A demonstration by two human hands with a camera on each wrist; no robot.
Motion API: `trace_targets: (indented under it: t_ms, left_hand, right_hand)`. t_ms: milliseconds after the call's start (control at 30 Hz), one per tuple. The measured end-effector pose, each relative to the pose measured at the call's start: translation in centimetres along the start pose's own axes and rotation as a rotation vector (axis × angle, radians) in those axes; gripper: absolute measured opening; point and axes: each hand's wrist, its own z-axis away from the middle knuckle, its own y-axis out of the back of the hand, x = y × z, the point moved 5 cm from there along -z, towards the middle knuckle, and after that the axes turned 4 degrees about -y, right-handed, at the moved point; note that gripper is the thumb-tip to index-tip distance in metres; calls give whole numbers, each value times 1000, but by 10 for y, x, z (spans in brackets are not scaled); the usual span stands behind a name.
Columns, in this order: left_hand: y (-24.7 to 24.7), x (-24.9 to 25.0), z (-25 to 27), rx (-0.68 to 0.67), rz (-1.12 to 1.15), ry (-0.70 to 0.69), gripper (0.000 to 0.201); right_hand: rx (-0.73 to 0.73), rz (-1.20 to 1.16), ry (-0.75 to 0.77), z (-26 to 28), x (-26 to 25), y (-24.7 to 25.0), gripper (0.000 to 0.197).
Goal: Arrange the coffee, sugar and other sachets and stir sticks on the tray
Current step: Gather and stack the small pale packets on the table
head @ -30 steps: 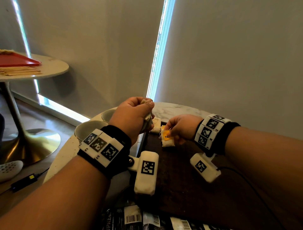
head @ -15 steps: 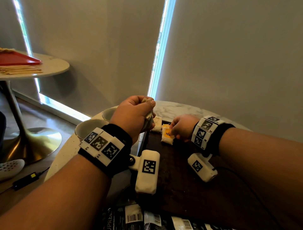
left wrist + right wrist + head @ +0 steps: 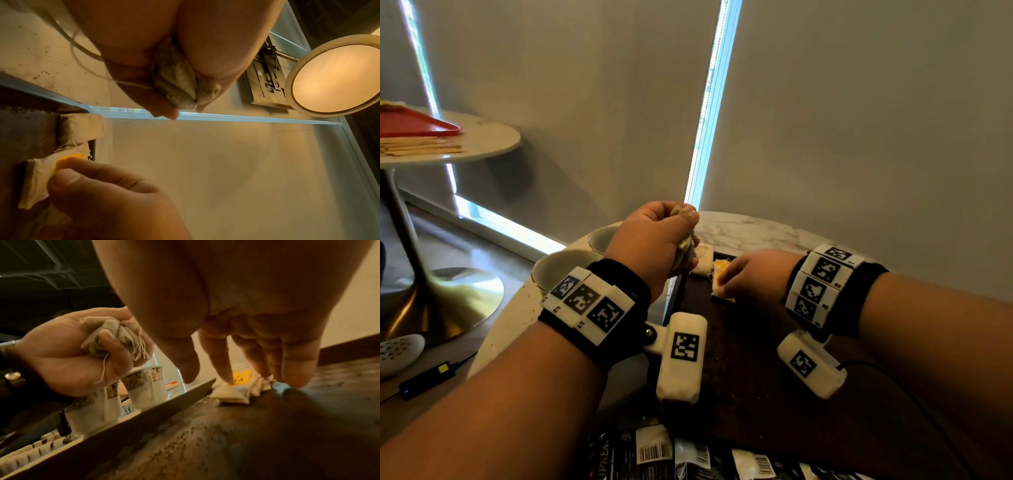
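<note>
Both fists (image 3: 654, 240) on teabags (image 3: 179, 84) (crumpled)

Daylight leaks in thin, blown-out strips past the window blinds (image 3: 709, 113), leaving the room dim and the dark tray (image 3: 774, 377) shadowy, while both wrist views glow warm amber, soft-focused and bowed at their edges.
</note>
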Motion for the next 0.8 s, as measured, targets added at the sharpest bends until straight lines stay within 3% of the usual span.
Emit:
trace_targets:
  t_ms: [467,667,800]
  left_hand:
    - [-2,0,2,1,31,15,17]
    - [-2,0,1,3,32,22,14]
    - [-2,-1,0,-1,54,59,23]
  right_hand:
    - [-6,48,-17,-1,2,-4,39]
    - [101,-153,-56,-10,8,6,30]
    - [100,-374,-173,-23,21,6,28]
